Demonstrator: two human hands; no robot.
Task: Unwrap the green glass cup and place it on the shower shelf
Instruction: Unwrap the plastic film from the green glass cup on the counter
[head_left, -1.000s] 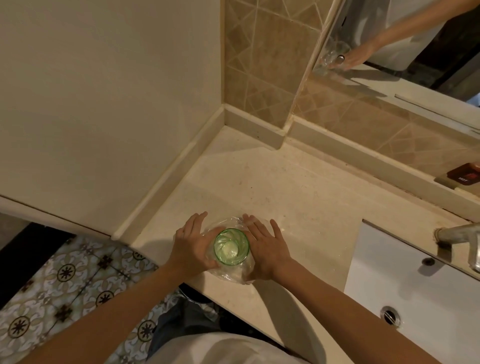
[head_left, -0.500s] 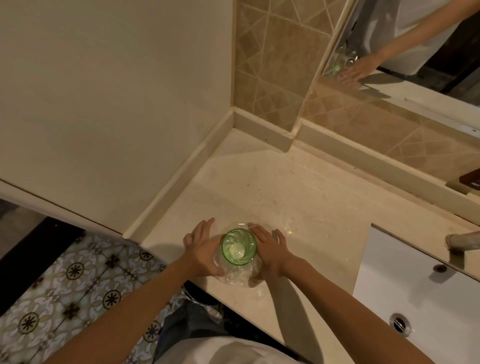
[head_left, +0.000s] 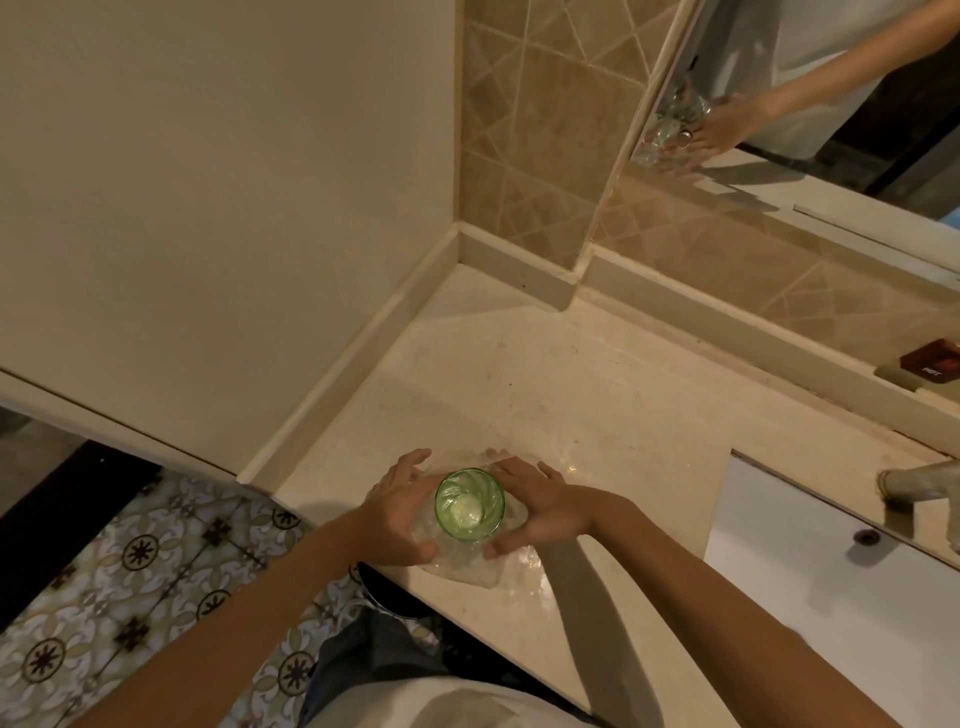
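The green glass cup (head_left: 469, 505) stands upright, mouth up, near the front edge of the beige counter (head_left: 597, 415). Clear plastic wrap (head_left: 467, 566) lies crumpled and spread around its base. My left hand (head_left: 397, 512) rests on the wrap at the cup's left side, fingers fairly straight, thumb reaching in under the cup's near side. My right hand (head_left: 545, 512) mirrors it on the right, pressing the wrap down. The cup's base is hidden by wrap and hands. No shower shelf is in view.
A white sink basin (head_left: 831, 597) with a metal tap (head_left: 919, 483) lies to the right. A mirror (head_left: 831, 130) on the back wall reflects a hand and wrap. A small red box (head_left: 932, 361) sits on the back ledge. Patterned floor tiles (head_left: 130, 571) lie below left.
My hands have drawn in closer around the cup's base, thumbs coming together on the near side, and the wrap has spread flatter on the counter. The cup stays in place.
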